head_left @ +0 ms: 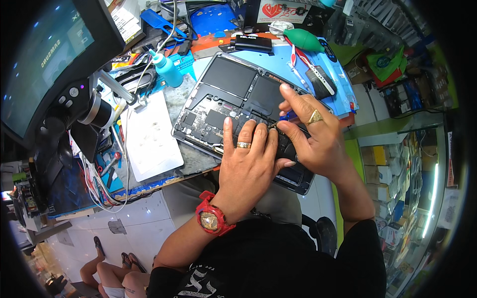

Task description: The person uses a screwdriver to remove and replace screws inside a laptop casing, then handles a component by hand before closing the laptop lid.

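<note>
An opened laptop (271,97) lies at an angle at the table's near edge, its black battery packs (226,77) and circuit board (201,115) bare. My left hand (251,161) rests palm down on its near part, fingers spread, touching the inner parts. A ring and a red wristwatch (212,218) are on that side. Just right of it, my right hand (318,136) is bent over the laptop with thumb and fingers curled together. A bit of blue and a thin dark tip show at its fingers; the kind of tool is hidden.
Left stand a monitor (54,54), a microscope-like lens barrel (99,110), a white sheet (149,139) and a turquoise bottle (169,72). Beyond the laptop lie a green air blower (303,39), a black box-shaped device (253,44) and red-handled tools (294,54). Another person's legs (112,275) show lower left.
</note>
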Demonstrator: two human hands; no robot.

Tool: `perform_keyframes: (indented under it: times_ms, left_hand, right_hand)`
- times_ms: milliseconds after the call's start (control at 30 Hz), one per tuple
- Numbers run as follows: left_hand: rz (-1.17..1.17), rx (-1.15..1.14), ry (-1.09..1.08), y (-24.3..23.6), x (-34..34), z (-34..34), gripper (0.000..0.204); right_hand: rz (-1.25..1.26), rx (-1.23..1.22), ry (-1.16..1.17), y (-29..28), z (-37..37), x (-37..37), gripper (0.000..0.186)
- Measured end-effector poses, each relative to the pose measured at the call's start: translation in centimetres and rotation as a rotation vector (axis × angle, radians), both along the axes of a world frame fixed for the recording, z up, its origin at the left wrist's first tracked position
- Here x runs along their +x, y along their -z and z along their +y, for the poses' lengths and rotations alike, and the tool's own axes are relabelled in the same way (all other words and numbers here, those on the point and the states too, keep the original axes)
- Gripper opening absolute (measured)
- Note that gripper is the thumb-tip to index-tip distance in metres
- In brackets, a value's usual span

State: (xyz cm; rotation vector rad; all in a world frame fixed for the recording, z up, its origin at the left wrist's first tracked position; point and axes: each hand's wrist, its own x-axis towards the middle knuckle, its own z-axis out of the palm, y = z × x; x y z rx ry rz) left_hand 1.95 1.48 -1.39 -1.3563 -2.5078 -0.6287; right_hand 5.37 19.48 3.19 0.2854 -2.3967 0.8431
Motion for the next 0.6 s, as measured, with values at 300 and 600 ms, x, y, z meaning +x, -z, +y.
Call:
perform_keyframes:
  times_ms: [300, 600]
  left_hand:
    - [-0.008, -0.005, 0.004, -0.17, -0.01, -0.05, 0.070]
    - [0.000, -0.010, 0.002, -0.21, -0.01, -0.03, 0.070]
  right_hand:
    - [-0.031, 0.015, 0.008, 0.06, 0.31, 0.11, 0.061]
    - [-0.083, -0.101, 0.043, 0.01, 0.29, -0.39, 0.059]
